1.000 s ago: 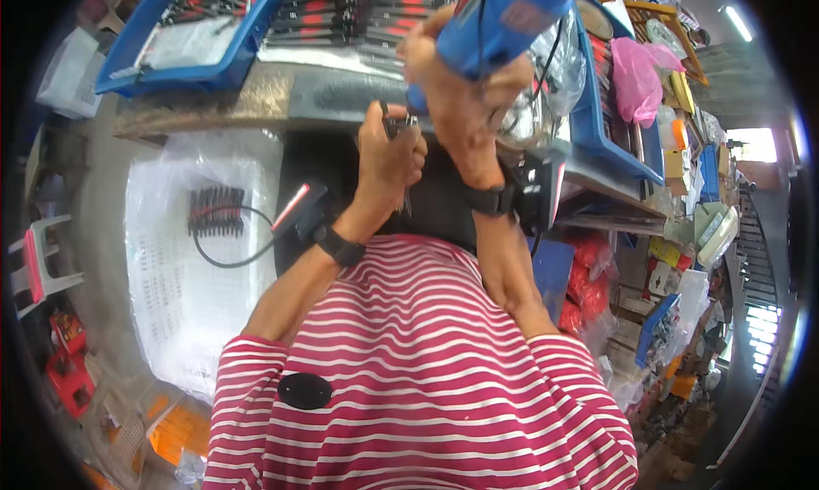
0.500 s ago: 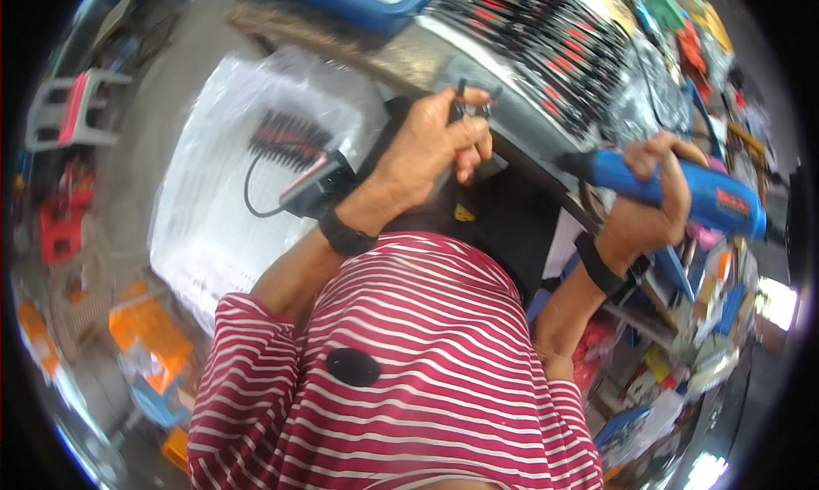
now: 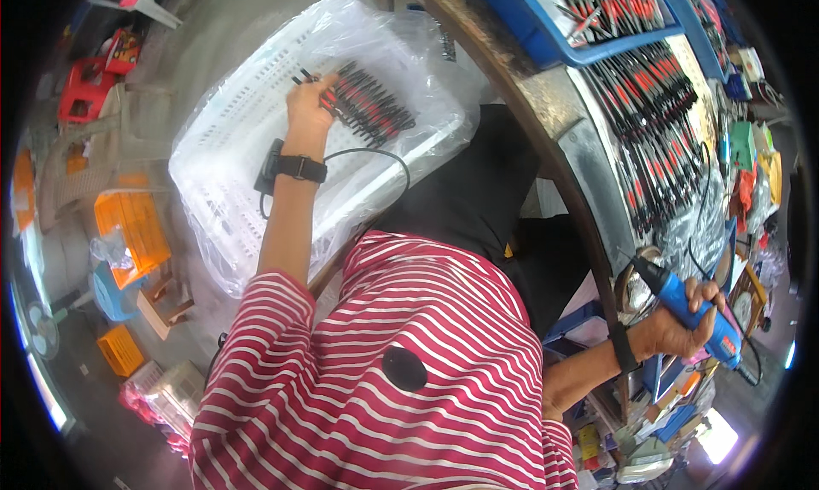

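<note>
My left hand [image 3: 309, 106] reaches into the white plastic-lined basket [image 3: 217, 179], at the near end of a row of black-and-red pieces [image 3: 375, 106]. Its fingers are closed on a small black-and-red two-pronged piece [image 3: 328, 99] at the row's left end; its exact kind is too small to make out. Out to the right, my right hand [image 3: 678, 330] grips a blue corded electric screwdriver [image 3: 674, 295], fingers wrapped round its body. The driver's black nose points up and left, beside the bench edge.
A wooden workbench [image 3: 542, 132] runs along the right, carrying rows of black-and-red pieces [image 3: 653, 140] and a blue tray [image 3: 589, 51] of more. Clear plastic bags [image 3: 695, 213] lie beyond. Orange crates [image 3: 132, 230] and a red stool [image 3: 85, 89] stand on the floor at left.
My left hand has moved from the bench edge into the basket with the piece. My right hand has drawn back and down with the screwdriver. The view has swung left.
</note>
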Demonstrator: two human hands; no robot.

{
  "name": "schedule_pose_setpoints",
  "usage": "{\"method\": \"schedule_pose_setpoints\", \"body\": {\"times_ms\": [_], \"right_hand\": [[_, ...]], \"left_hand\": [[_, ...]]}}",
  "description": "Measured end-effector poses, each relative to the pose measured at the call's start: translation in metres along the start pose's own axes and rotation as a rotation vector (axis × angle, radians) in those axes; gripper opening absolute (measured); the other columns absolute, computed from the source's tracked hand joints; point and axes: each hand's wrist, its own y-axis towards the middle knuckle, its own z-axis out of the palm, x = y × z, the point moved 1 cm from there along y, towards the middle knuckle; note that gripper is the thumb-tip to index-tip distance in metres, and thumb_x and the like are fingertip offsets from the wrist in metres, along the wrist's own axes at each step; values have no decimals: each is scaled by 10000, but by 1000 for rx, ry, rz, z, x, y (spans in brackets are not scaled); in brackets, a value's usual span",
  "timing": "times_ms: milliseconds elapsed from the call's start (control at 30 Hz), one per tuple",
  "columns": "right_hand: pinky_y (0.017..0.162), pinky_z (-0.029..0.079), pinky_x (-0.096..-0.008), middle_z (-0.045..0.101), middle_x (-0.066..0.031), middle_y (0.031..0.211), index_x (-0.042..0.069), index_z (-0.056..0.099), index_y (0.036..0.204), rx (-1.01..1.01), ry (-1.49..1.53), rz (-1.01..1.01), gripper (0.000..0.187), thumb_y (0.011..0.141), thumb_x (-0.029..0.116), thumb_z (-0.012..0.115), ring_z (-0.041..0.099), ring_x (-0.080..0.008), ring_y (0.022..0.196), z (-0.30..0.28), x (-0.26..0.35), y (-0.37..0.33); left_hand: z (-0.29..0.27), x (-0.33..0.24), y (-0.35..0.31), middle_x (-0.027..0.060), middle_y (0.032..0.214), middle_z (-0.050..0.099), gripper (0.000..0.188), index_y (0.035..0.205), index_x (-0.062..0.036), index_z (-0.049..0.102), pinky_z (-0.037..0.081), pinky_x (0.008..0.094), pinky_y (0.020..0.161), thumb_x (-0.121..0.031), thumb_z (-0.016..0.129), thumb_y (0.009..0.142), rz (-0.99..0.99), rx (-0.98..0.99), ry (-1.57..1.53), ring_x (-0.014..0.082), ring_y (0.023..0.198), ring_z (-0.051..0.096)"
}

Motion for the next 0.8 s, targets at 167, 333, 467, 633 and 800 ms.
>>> {"method": "schedule_pose_setpoints", "body": {"times_ms": [167,333,467,633,800], "right_hand": [[605,335,-258,447,-97,808,-23,502,952,23,36,33,264,733,58,623,424,-123,594,-1,2,6],[610,367,-258,430,-76,775,9,441,924,6,137,140,319,692,-7,659,434,-136,601,-4,4,11],[605,366,-272,429,-84,766,6,423,916,-46,116,136,318,696,-24,651,430,-149,615,-10,7,15],[622,365,-279,429,-87,774,1,431,920,-73,97,160,298,713,-13,645,424,-150,615,-17,5,14],[627,368,-278,428,-88,768,-6,447,912,-66,97,211,258,730,-17,629,422,-148,624,-20,-1,11]], "left_hand": [[-67,73,42,162,801,573,120,908,46,554,478,369,582,84,539,796,-156,-174,-163,259,670,566],[-99,124,42,125,819,548,142,960,13,520,486,455,635,71,452,851,-382,-322,-279,262,702,568],[-95,145,42,113,861,529,129,948,-9,503,490,463,667,68,460,855,-405,-313,-217,265,732,561],[-85,167,53,121,891,545,125,925,2,514,496,438,667,81,460,845,-410,-159,-332,275,741,575],[-82,181,66,167,923,563,145,1006,35,505,513,494,747,37,475,864,-317,-236,-273,327,833,590]]}}
